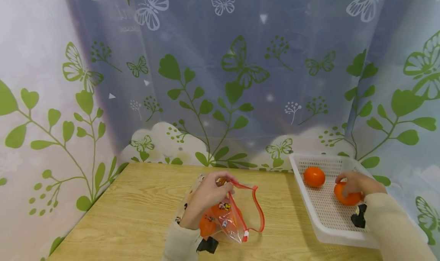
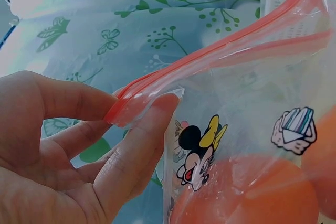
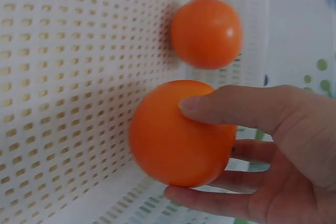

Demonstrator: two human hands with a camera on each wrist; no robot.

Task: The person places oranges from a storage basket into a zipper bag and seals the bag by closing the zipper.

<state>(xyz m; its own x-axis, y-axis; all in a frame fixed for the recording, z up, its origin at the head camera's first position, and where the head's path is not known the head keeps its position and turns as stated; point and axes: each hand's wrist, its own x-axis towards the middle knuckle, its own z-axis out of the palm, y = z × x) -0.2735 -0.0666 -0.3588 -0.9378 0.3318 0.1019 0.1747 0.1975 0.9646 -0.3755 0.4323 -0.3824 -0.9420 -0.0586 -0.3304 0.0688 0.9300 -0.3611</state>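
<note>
My left hand (image 1: 210,195) pinches the red-edged rim of a clear zip bag (image 2: 236,98) between thumb and fingers. Cartoon figures are printed on the bag, and its mouth gapes toward the right. Inside it lie round orange fruits (image 2: 247,192), seen through the plastic. Over in the white basket (image 1: 311,219), my right hand (image 1: 362,184) grips a smooth round orange fruit (image 3: 176,135), with the thumb on top and the fingers beneath. Another such fruit (image 3: 207,32) sits close by in the basket, apart from the hand.
The perforated basket stands at the right of the wooden table (image 1: 130,211). A patterned curtain (image 1: 206,81) with leaves and butterflies rises behind the table and along both sides. Black pieces (image 1: 207,245) show at the wrists.
</note>
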